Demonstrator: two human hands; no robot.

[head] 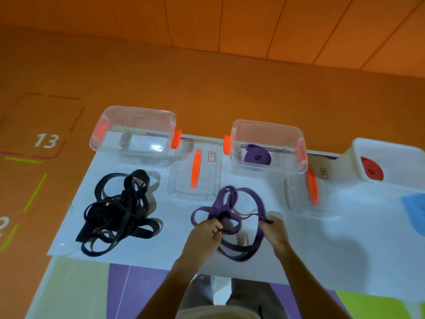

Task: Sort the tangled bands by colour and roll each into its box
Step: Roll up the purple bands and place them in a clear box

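Left hand [205, 232] and right hand [276, 229] fingers curl around tangled purple bands [232, 201]; white desk [322, 238] beneath them, orange floor [207, 88] beyond.

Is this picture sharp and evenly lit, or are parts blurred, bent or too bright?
Head view: soft throughout, so the label on the lid is unreadable; the wide lens curves the foot of the wall; the white box at right is washed out; a bright reflection sits in the left clear box.
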